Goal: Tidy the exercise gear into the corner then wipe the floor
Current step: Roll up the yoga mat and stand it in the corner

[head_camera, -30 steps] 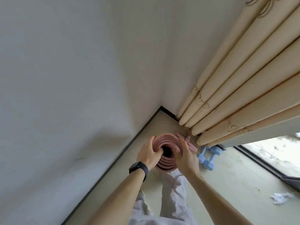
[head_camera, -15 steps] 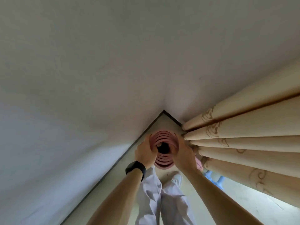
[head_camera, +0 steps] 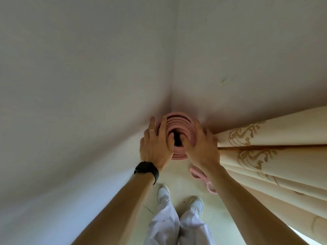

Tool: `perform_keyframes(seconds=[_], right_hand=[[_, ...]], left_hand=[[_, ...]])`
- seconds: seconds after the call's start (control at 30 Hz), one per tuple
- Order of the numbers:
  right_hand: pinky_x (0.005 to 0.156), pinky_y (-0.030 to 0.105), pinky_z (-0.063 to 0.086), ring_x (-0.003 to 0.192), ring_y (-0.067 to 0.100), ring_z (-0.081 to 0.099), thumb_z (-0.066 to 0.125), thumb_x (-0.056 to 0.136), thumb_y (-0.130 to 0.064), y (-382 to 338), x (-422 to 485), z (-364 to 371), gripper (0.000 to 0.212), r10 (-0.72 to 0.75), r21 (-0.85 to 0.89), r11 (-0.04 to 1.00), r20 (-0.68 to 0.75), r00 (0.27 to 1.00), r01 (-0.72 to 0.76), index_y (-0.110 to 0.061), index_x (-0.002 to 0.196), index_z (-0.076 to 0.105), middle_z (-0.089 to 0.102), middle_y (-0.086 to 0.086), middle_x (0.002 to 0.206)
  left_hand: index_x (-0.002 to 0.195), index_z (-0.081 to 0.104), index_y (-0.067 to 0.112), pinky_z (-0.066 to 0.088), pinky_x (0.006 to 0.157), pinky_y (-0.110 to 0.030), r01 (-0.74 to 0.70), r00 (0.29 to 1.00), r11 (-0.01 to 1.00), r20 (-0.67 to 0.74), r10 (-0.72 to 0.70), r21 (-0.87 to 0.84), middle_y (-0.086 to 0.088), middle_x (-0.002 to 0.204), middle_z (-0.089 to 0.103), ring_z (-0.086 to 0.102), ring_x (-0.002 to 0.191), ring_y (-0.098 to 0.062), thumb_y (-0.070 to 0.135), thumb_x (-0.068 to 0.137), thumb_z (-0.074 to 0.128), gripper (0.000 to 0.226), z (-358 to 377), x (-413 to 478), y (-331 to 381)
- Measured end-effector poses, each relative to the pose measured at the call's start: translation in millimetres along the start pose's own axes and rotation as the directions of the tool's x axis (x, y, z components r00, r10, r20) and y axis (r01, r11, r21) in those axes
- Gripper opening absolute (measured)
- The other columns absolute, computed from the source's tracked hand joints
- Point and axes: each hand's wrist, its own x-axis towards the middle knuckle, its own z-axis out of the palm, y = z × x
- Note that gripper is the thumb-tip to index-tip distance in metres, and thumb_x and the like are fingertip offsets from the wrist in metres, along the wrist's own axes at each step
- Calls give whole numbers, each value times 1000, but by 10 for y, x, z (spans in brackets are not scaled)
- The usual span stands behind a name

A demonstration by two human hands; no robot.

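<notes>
Location type: a room in a home, viewed at one corner. Indicators: two plain white walls [head_camera: 88, 85] meeting at a vertical seam; a pale, glossy floor [head_camera: 178, 177]; a long cream curtain [head_camera: 286, 156] with gold scroll embroidery (a domestic furnishing, hanging in deep folds). A rolled pink exercise mat [head_camera: 178, 119] stands upright in the corner; a pink strap [head_camera: 192, 173] lies on the floor beside the curtain.

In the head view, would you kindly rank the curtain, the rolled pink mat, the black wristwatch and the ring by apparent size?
Largest to smallest:
1. curtain
2. rolled pink mat
3. black wristwatch
4. ring
The wristwatch is nearer the camera than the mat, which flatters it, but the order is clear.
</notes>
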Motion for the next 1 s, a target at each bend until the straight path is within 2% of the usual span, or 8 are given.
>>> perform_keyframes(seconds=[0.1, 0.23, 0.37, 0.43, 0.53, 0.77, 0.87, 1.0], right_hand=[[116, 58, 23, 149, 39, 14, 30, 87, -81, 34, -6, 32, 88, -26, 19, 999, -98, 995, 28, -36, 157, 3, 0, 5, 166], [118, 59, 20, 152, 30, 10, 6, 94, -71, 165, -92, 253, 71, -70, 22, 997, -20, 997, 70, -38, 156, -8, 7, 1, 167], [122, 54, 13, 152, 33, 4, 15, 90, -78, 106, 9, 199, 78, 31, 143, 990, -73, 997, -21, -42, 154, -10, -8, 4, 167], [121, 45, 11, 153, 28, 2, 22, 98, -67, 96, 42, 147, 73, -64, 111, 990, -183, 981, 85, -34, 158, -3, -13, 1, 166], [121, 53, 18, 154, 19, -2, 4, 102, -58, 177, 99, 268, 66, -237, -25, 971, -66, 969, 236, -25, 158, -9, -17, -4, 165], [100, 38, 51, 138, 21, 41, 27, 106, -44, 137, 92, 260, 54, -120, 283, 946, -155, 981, 161, -24, 156, 19, 15, -2, 163], [90, 28, 46, 124, 20, 50, 39, 106, -31, -5, 108, 175, 50, -12, 345, 935, -211, 977, 86, -18, 153, 29, 34, 6, 152], [91, 36, 51, 120, 22, 52, 37, 104, -40, -5, 126, 156, 52, -69, 280, 955, -115, 991, 99, -21, 152, 31, 37, 7, 147]], left_hand=[[156, 19, 21, 35, 112, -53, -117, 992, 992, -35, 119, 42, -11, 163, 18, 27, 144, -37, 43, 99, 34, 63, 204, 13, -25], [157, 5, 22, 24, 116, -61, -212, 975, 967, 90, 201, 141, -4, 166, 10, 10, 151, -35, 43, 100, 21, 63, 363, -16, -143], [156, 23, 18, 30, 113, -59, -239, 971, 949, 42, 235, 206, -6, 163, 24, 29, 144, -36, 43, 100, 27, 62, 275, 150, -35], [156, 25, 17, 29, 114, -57, -314, 949, 926, 31, 315, 210, -4, 163, 24, 29, 145, -30, 40, 100, 31, 60, 261, 189, -52], [158, 15, 22, 22, 118, -57, -324, 946, 926, 65, 317, 195, -1, 165, 17, 15, 151, -24, 39, 101, 26, 60, 319, 210, -220], [156, 21, 22, 17, 118, -60, -278, 960, 938, 102, 262, 205, -5, 163, 24, 19, 150, -28, 41, 99, 25, 60, 362, 334, -33], [156, 21, 26, 15, 118, -61, -235, 971, 949, 105, 217, 208, -4, 163, 23, 20, 150, -29, 43, 99, 21, 60, 326, 454, 100], [154, 29, 24, 20, 116, -59, -239, 971, 943, 84, 225, 233, -6, 160, 30, 27, 147, -31, 41, 98, 26, 59, 315, 467, 1]])
